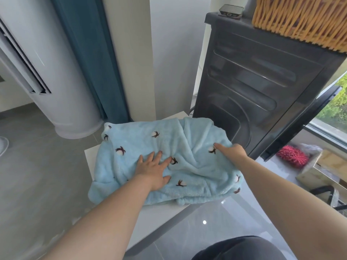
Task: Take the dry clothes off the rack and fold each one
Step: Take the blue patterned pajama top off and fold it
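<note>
1. On the far left stands a tall white round machine. Right next to it hangs a dark blue curtain.
2. A small white table stands in the middle, on a grey floor.
3. The blue fluffy cloth lies on the table and covers most of its top. It is light blue, with little white puffs and dark twigs on it. It is bunched up and partly folded over.
4. The left hand lies flat on the middle of the cloth, palm down. Its fingers are straight and spread apart, and they press on the cloth.
5. The right hand holds the right edge of the cloth. One finger lies on top and points left. The other fingers are tucked under the fold, so the hand pinches the cloth.
6. Behind the cloth, to the right, stands a big dark washing machine, just beside the table.
7. On top of it sit a small dark box and a woven basket.
8. On the far right, on the floor by the window, lies a red spiky thing.
</note>
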The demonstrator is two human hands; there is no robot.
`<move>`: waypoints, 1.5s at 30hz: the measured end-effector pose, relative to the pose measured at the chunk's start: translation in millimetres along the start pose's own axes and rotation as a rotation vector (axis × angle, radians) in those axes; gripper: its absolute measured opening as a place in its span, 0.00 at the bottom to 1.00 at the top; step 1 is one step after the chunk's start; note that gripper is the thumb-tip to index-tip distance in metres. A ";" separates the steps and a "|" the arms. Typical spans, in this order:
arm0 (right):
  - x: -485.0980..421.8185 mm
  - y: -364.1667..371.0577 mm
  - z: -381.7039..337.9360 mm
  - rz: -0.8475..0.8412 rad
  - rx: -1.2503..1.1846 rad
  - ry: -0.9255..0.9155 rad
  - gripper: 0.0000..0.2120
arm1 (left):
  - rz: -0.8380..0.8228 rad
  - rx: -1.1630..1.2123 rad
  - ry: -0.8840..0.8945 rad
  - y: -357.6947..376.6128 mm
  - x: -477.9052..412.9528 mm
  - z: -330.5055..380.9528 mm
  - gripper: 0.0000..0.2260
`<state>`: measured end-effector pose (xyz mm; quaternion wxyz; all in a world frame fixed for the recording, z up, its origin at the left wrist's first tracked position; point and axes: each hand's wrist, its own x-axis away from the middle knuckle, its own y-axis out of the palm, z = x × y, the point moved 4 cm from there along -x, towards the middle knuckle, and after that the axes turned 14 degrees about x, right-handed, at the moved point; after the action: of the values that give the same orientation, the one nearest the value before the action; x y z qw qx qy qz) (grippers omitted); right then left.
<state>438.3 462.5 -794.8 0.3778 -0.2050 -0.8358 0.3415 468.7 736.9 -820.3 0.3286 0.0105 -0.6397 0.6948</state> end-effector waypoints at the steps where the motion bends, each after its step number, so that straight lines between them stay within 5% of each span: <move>1: -0.9 -1.3 2.0 0.004 0.000 -0.007 0.35 | 0.003 -0.006 0.000 1.2 -0.4 0.1 0.30; 7: -3.0 3.4 22.8 -0.374 -0.159 0.101 0.36 | 0.018 -0.003 0.007 2.2 -2.5 0.6 0.30; 13: 14.4 -0.3 16.6 -0.457 -0.262 -0.017 0.28 | 0.038 0.036 0.012 1.8 -0.4 6.0 0.32; 19: 35.0 -41.4 -36.4 -0.068 -0.266 -0.160 0.15 | -0.063 0.096 0.031 -1.0 -4.6 45.9 0.34; 21: 44.9 -61.5 -53.4 0.077 -0.250 -0.224 0.12 | -0.136 0.362 0.090 -7.1 -7.2 63.0 0.32; 23: 56.5 -80.6 -67.5 0.225 -0.173 -0.287 0.10 | -0.189 0.888 0.136 -17.7 -0.8 72.9 0.26; 25: 66.2 -93.2 -78.1 0.351 -0.039 -0.339 0.09 | -0.005 1.301 0.120 -33.1 9.7 66.5 0.18; 26: 72.5 -96.4 -85.0 0.400 0.035 -0.370 0.09 | 0.213 1.251 0.107 -42.3 13.9 54.9 0.16; 28: 85.2 -95.9 -98.0 0.475 0.158 -0.417 0.09 | 0.567 0.791 0.092 -52.4 17.8 29.5 0.18; 30: 100.2 -85.3 -113.1 0.503 0.267 -0.463 0.11 | 0.530 0.467 0.046 -46.9 15.6 8.4 0.19; 31: 108.4 -76.7 -119.7 0.492 0.312 -0.483 0.11 | 0.441 0.554 0.001 -40.2 12.2 -0.4 0.20; 33: 125.9 -53.1 -129.4 0.435 0.353 -0.535 0.13 | 0.338 1.120 -0.063 -33.8 14.9 -11.3 0.19; 35: 142.8 -26.5 -133.2 0.374 0.377 -0.602 0.13 | 0.367 1.714 -0.138 -37.5 24.6 -20.7 0.17; 37: 157.7 2.1 -132.9 0.290 0.405 -0.674 0.13 | 0.323 2.046 -0.213 -40.5 31.1 -34.0 0.15; 41: 169.0 51.7 -125.0 0.043 0.357 -0.767 0.15 | 0.255 2.355 -0.253 -41.3 36.0 -63.3 0.22; 45: 166.6 74.5 -117.1 -0.238 0.187 -0.757 0.15 | 0.156 2.244 -0.155 -55.4 44.2 -67.8 0.25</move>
<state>429.8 662.1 -710.7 0.0973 0.0687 -0.8992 0.4211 487.7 815.4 -764.5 0.0482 0.3031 0.3292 0.8930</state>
